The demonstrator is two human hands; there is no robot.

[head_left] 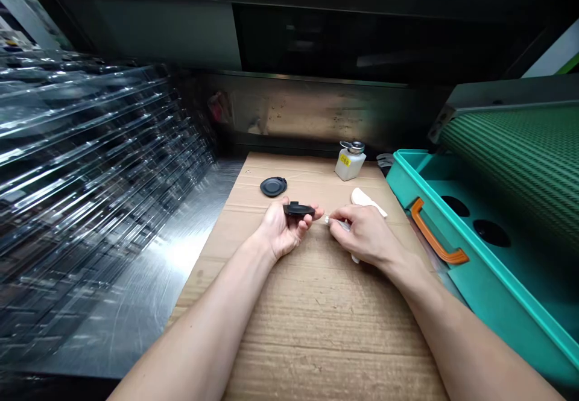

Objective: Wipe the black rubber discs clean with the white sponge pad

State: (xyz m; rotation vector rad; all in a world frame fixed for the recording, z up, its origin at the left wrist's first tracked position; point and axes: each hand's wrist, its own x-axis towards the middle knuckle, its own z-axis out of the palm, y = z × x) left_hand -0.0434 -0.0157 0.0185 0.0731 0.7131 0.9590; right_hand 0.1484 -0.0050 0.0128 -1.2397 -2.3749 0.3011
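Observation:
My left hand holds a flat black lid-like part between its fingers, tilted nearly edge-on to the view. Just to its right, my right hand is closed around a white cloth or wipe, whose small tip sticks out towards the black part without visibly touching it. Beyond my left hand, a second round black part with a small tab lies flat on the cardboard. A folded white piece rests behind my right hand.
A white dispenser bottle with a yellow label stands at the back of the cardboard. On the right is a teal bin with an orange handle and dark round pieces, beside a green mesh belt. Stacked clear trays fill the left.

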